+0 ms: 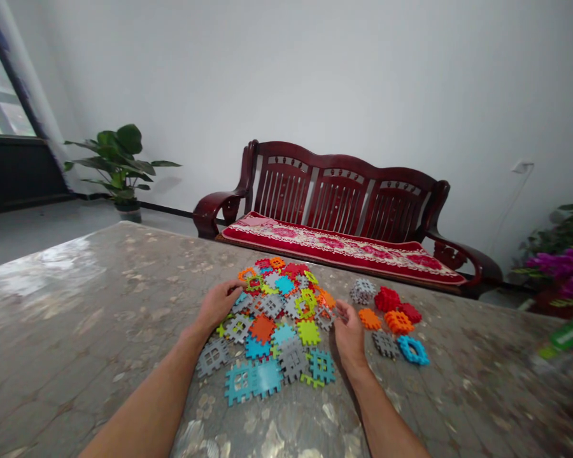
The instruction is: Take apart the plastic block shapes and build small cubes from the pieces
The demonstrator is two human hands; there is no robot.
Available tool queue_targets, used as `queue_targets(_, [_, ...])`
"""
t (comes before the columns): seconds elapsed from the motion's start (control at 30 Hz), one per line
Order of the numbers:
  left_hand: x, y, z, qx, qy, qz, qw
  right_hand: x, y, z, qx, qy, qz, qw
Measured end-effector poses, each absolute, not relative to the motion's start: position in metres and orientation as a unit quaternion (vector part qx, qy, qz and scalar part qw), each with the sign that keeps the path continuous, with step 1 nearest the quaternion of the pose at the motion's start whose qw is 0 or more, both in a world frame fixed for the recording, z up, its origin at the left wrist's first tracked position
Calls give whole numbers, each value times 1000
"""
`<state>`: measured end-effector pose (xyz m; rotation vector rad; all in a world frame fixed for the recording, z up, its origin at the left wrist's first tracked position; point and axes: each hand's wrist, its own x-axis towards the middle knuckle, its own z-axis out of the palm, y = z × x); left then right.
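A loose heap of flat plastic interlocking tiles [272, 306] with notched edges lies on the table, in blue, grey, red, orange and lime green. Some tiles are solid and others have window-like cutouts. At the heap's left edge is my left hand [218, 305], its fingers loosely bent against the outer tiles with nothing visibly gripped. My right hand [349, 329] rests along the right edge, thumb and fingers apart, beside a grey tile [323, 317] and an orange tile [325, 298]. Two blue tiles [254, 380], side by side, lie nearest me.
Right of my right hand sit sorted stacks: grey tiles [363, 291], red tiles [386, 299], orange tiles [398, 322], dark grey tiles [386, 344] and blue frame pieces [413, 350]. A wooden bench [339, 191] stands behind the patterned table [100, 318]. Purple flowers [566, 264] are at right.
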<state>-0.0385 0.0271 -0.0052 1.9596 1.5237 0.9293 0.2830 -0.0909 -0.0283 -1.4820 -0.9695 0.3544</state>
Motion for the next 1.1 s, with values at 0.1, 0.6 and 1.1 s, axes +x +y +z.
queue_targets(0.1, [-37, 26, -5, 717, 537, 359, 261, 282, -92, -26, -651, -439, 149, 601])
queue_targets(0.6, [-34, 6, 20, 776, 445, 326, 304, 278, -98, -17, -661, -492, 93, 559])
queue_targets(1.1, [-31, 11, 15, 791, 438, 316, 287, 284, -94, -28, -654, -429, 165, 601])
